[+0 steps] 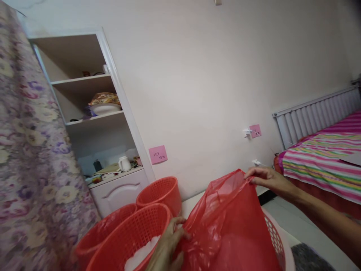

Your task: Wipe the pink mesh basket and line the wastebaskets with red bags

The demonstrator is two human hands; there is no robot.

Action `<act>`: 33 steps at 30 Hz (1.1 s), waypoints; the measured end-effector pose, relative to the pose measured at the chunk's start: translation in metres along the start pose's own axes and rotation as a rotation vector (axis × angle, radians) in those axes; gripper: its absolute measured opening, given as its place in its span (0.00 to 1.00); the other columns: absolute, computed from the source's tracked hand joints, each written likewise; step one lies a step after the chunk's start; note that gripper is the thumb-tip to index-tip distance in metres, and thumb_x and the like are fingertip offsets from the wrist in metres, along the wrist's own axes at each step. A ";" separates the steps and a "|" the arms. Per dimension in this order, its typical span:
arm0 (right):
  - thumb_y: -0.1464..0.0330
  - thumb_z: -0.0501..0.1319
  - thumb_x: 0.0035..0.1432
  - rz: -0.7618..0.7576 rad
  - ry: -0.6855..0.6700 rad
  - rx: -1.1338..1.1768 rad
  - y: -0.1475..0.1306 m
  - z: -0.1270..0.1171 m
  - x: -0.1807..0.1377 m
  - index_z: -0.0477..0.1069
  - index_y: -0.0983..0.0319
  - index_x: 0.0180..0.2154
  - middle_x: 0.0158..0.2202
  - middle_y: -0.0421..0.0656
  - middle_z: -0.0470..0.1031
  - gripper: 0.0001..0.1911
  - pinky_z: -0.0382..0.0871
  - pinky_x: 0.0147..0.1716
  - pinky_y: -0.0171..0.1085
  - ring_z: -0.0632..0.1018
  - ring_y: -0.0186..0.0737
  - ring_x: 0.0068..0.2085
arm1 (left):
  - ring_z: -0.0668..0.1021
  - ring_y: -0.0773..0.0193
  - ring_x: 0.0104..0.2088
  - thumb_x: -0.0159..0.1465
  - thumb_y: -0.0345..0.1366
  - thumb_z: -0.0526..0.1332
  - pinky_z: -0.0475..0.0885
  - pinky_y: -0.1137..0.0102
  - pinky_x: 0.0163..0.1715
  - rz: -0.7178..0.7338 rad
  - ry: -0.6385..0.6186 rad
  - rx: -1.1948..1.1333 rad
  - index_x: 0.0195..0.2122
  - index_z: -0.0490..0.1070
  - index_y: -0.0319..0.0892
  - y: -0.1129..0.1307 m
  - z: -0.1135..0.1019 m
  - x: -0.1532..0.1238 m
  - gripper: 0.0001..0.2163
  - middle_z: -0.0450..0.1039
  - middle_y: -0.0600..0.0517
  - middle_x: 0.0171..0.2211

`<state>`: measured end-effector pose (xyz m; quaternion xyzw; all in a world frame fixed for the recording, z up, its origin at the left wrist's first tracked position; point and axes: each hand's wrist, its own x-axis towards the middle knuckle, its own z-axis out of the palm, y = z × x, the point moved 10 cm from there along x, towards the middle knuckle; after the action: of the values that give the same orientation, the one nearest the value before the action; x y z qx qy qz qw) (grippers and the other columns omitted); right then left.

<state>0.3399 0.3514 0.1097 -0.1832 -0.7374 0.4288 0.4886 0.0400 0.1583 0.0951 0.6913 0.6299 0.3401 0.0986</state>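
A thin red plastic bag (231, 229) is stretched between my two hands at the bottom of the view. My left hand (166, 246) grips its lower left edge, fingers closed on the film. My right hand (267, 180) pinches its upper corner, held higher and to the right. The bag hangs over a pale pink mesh basket (275, 241). Left of it stands a red mesh basket (132, 237) with something white inside.
Two more red baskets, one (160, 192) behind and one lined with a red bag (98, 235), stand to the left. A white shelf cabinet (98, 124) holds dishes. A flowered curtain (31, 162) hangs at far left. A striped bed (324, 158) and radiator (313, 114) stand right.
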 end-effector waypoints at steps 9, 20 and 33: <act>0.55 0.69 0.53 0.175 0.174 0.194 0.078 -0.051 -0.027 0.74 0.55 0.46 0.64 0.50 0.64 0.21 0.61 0.59 0.52 0.66 0.59 0.62 | 0.77 0.54 0.42 0.56 0.40 0.66 0.72 0.67 0.44 0.124 0.332 -0.320 0.25 0.76 0.47 0.032 -0.055 -0.010 0.06 0.77 0.47 0.35; 0.63 0.74 0.45 0.267 -0.102 0.361 0.093 0.018 -0.001 0.60 0.57 0.62 0.37 0.41 0.79 0.44 0.62 0.18 0.27 0.75 0.33 0.26 | 0.72 0.36 0.58 0.40 0.48 0.77 0.63 0.47 0.61 -0.170 0.031 -0.518 0.53 0.74 0.43 -0.065 0.009 -0.005 0.38 0.73 0.40 0.56; 0.65 0.72 0.53 0.195 -0.018 0.595 0.045 0.036 0.007 0.74 0.60 0.37 0.32 0.38 0.78 0.11 0.67 0.28 0.27 0.77 0.30 0.29 | 0.80 0.52 0.45 0.51 0.34 0.70 0.69 0.59 0.54 -0.289 0.172 -1.178 0.33 0.79 0.43 -0.025 0.062 0.022 0.08 0.82 0.49 0.34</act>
<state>0.2978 0.3656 0.0713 -0.0982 -0.5627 0.6722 0.4710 0.0563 0.2012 0.0424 0.3981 0.4290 0.6689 0.4583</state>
